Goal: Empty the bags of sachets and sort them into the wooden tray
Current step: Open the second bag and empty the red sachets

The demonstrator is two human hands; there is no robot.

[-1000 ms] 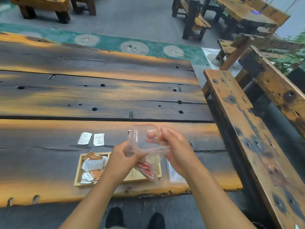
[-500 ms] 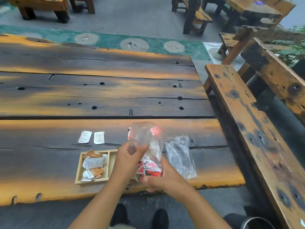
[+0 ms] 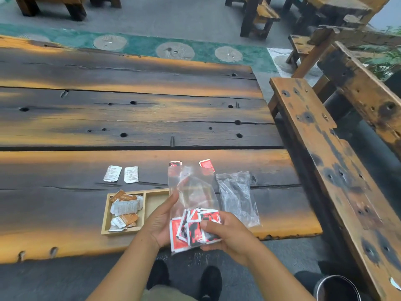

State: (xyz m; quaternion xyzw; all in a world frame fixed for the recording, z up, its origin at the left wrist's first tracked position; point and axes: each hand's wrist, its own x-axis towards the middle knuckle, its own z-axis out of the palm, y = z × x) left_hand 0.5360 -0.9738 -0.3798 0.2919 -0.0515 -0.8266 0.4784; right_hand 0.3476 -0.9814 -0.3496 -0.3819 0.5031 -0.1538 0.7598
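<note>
A clear plastic bag (image 3: 195, 192) with several red sachets (image 3: 193, 230) at its bottom is held over the table's near edge. My left hand (image 3: 161, 222) grips its left side, and my right hand (image 3: 225, 232) clasps its lower end around the sachets. The wooden tray (image 3: 152, 200) lies just left of my hands; its left compartment holds several orange and white sachets (image 3: 124, 210), and my hands and the bag hide its right part. Two white sachets (image 3: 121, 174) lie beyond the tray. Two red sachets (image 3: 207, 164) lie behind the bag.
An empty crumpled clear bag (image 3: 237, 196) lies right of the held bag. The dark plank table (image 3: 130, 118) stretches far ahead. A wooden bench (image 3: 325, 148) runs along the right. A metal bucket (image 3: 337, 288) stands on the floor at lower right.
The bag has turned from mouth-up to lying flatter, sachets gathered at its near end. My right hand moved from the bag's mouth down to its bottom. The empty bag came into view.
</note>
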